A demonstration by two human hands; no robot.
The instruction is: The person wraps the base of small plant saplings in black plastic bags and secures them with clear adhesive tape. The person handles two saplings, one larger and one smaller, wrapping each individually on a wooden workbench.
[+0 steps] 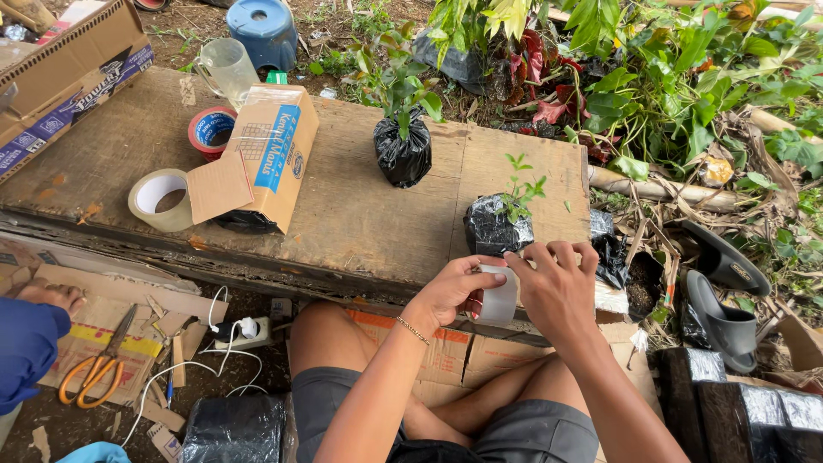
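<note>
- The left hand (453,287) and right hand (555,287) are both pinching a strip of tape (499,296).
- The tape is hanging just in front of a little bagged plant (500,225) on the wood surface (343,206).

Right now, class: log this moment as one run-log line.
left hand: pinching tape roll | right hand: gripping same roll | nearest: small bagged seedling on wooden bench | scissors on ground
</note>
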